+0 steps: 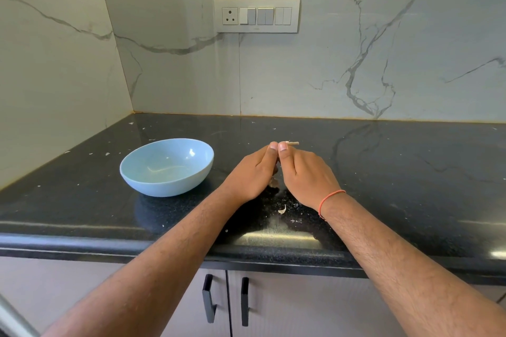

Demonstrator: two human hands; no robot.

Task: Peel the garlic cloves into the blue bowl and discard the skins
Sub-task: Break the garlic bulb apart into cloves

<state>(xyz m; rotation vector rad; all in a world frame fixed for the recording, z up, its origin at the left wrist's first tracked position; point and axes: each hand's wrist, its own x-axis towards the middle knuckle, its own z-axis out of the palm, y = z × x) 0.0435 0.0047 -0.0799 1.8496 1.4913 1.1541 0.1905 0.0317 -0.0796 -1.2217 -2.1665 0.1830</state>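
While both hands [276, 169] pinch a clove [291, 143], peeling is underway; next, drop it into the bowl [137, 172].

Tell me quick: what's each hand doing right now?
Left hand: fingers curled, pinching the garlic together with the right.
Right hand: fingers curled, pinching the same garlic, its stem end poking out past the thumbs.

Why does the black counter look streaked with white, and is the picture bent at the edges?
In the head view, the polished countertop mirrors the wall's marble veins and throws bright glare along its front edge; the blue bowl carries small highlights. The wide lens bows the counter edge. Both hands are sharp.
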